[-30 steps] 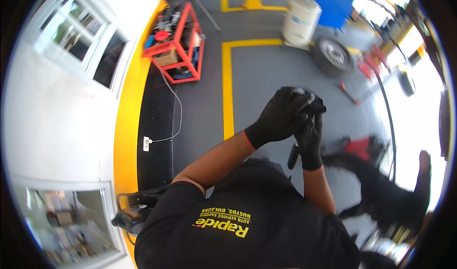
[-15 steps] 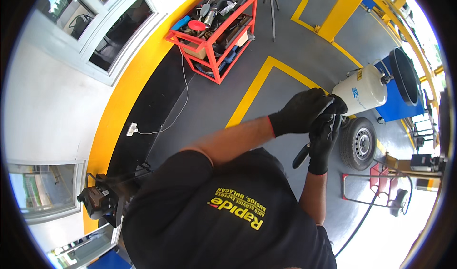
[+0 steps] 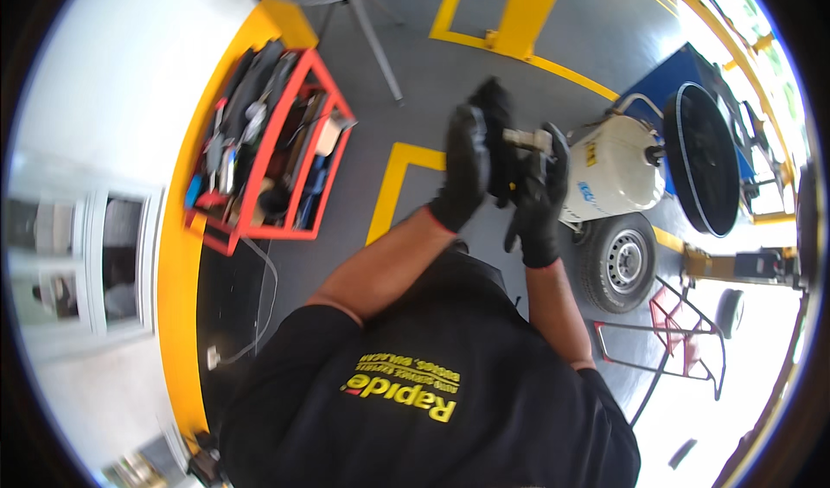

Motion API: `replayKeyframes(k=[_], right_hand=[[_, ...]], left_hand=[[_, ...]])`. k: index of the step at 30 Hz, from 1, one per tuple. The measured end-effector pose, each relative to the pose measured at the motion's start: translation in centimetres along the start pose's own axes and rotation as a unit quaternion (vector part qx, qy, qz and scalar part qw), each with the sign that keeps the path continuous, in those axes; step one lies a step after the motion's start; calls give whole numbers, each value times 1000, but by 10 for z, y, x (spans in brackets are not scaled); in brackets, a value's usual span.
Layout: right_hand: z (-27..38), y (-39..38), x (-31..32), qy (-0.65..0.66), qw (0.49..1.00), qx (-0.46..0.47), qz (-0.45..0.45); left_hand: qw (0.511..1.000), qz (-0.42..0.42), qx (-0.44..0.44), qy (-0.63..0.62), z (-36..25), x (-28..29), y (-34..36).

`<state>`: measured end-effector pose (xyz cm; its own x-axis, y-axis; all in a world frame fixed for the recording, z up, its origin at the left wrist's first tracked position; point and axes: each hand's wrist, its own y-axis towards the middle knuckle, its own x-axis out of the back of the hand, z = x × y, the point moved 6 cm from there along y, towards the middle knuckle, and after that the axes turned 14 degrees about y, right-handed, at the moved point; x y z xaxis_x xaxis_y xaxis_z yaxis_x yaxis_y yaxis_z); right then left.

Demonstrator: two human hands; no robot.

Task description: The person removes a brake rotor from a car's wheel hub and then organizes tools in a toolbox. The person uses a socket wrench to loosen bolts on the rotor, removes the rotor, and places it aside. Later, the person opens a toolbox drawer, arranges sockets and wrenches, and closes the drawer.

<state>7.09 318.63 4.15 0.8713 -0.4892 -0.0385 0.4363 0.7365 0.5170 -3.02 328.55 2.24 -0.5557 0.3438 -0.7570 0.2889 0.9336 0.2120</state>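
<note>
Both my hands wear black gloves and are raised in front of my chest. Between them is a black tool [image 3: 496, 133] with a silver cylindrical metal end [image 3: 527, 140]; motion blur hides its exact kind. My left hand [image 3: 463, 172] presses along the left side of the black body, its fingers pointing away from me. My right hand [image 3: 540, 203] is closed around the lower right of the tool, fingers beside the metal end. The gloves cover part of the tool's underside.
A red tool cart [image 3: 285, 155] full of tools stands at the left by the wall, with a stand fan's leg [image 3: 376, 51] beyond it. On the right are a white tank [image 3: 616, 164], a black round pan [image 3: 702, 159], a wheel [image 3: 622, 263] and a red-framed stand [image 3: 679, 332].
My view has turned left. My hands, close together before, are now farther apart, with the black tool and its silver end showing between them.
</note>
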Motion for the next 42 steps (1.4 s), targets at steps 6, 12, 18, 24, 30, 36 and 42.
replayKeyframes(k=[6,12,18,24,30,36,42], right_hand=[[-116,197,-7,303,900,-310,44],[-242,400,1,308,935,-174,21],[-331,562,82,317,927,-154,-125],[-410,700,244,400,868,-161,-246],[-465,805,442,215,912,-35,-348],[-534,875,616,279,846,23,-454],[-609,962,713,382,780,88,-488]], left_hand=[[606,154,-296,722,10,-27,188],[948,78,-44,306,134,-1,438],[918,209,0,336,248,-67,611],[720,405,-200,527,408,-222,756],[843,401,235,269,653,-318,873],[774,483,409,6,802,-439,973],[634,661,-160,367,939,-511,993]])
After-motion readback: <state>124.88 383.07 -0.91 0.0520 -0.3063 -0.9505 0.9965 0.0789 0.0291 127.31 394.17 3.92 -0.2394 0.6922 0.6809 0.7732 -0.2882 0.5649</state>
